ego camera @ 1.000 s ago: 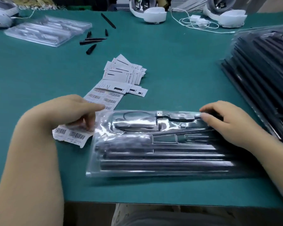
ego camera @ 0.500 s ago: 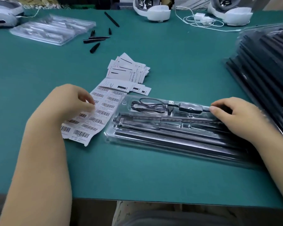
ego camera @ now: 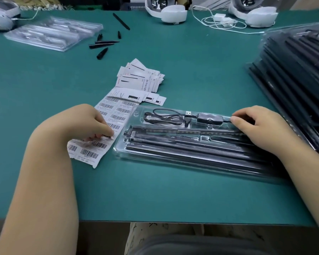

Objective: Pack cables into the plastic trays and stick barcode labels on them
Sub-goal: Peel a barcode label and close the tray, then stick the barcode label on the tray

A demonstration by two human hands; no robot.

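A clear plastic tray (ego camera: 134,115) lies flat on the green table in front of me. It holds black bars and a coiled black USB cable (ego camera: 164,117) with an inline controller (ego camera: 209,117). My right hand (ego camera: 256,131) rests on the tray's right part, fingertips touching the cable beside the controller. Left of the tray lies a sheet of barcode labels (ego camera: 114,115). My left hand (ego camera: 87,124) presses on that sheet, with finger and thumb pinching the edge of one label.
Small printed leaflets (ego camera: 140,78) are fanned out behind the label sheet. Empty clear trays (ego camera: 53,34) sit at the far left, loose black spike parts (ego camera: 103,46) beside them. A stack of filled trays (ego camera: 293,74) stands at the right. White headsets (ego camera: 171,13) and a white cable line the back edge.
The tray went from tilted up toward me to lying flat on the table. My left hand moved off the tray's corner onto the label sheet and now pinches a label.
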